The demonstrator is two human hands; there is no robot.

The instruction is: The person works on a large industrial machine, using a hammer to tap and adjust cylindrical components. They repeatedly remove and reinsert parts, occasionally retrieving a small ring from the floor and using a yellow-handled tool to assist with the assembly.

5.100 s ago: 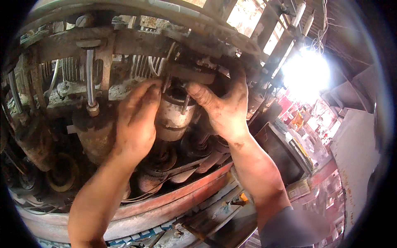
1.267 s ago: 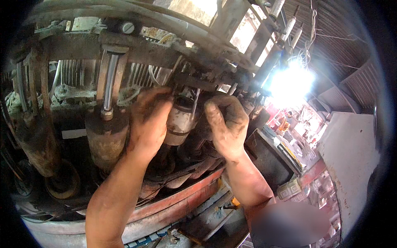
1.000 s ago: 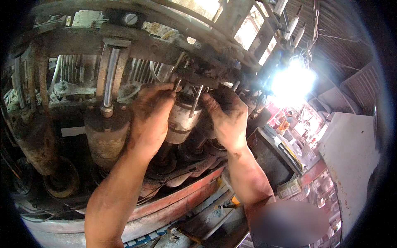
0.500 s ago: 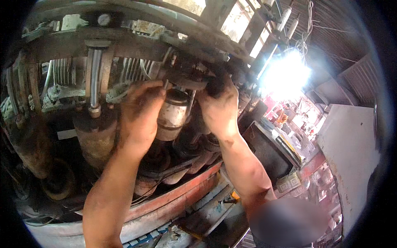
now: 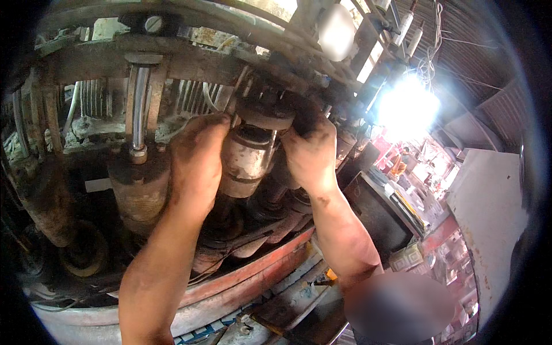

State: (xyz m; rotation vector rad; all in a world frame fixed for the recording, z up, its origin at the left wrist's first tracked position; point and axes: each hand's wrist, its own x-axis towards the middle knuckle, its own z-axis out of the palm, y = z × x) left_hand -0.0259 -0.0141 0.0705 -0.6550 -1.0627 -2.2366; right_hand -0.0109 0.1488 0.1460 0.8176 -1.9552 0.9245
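Observation:
A pale metal cylinder point(image 5: 246, 156) with worn, stained sides hangs tilted in the machine, under a dark round disc point(image 5: 265, 117). Slim rods flank the cylinder beneath the disc. My left hand point(image 5: 198, 158) is curled at the cylinder's left side, its thumb up by a rod. On the other side my right hand point(image 5: 313, 152) bends round behind the disc's edge, thumb toward the rod there. Dark grime coats its fingers. Most fingertips of both hands are hidden behind the parts, so exactly what they grip does not show.
Left of my hands stands a similar unit with a shiny piston rod point(image 5: 138, 109) above a brown cone-shaped housing point(image 5: 138, 184). A curved red and white rim point(image 5: 253, 279) runs below. A bright light point(image 5: 409, 109) glares at right, near a large grey panel point(image 5: 486, 213).
The whole view has shifted slightly to the right. Both hands keep their places on either side of the cylinder, and the disc's underside edge shows a little more fully.

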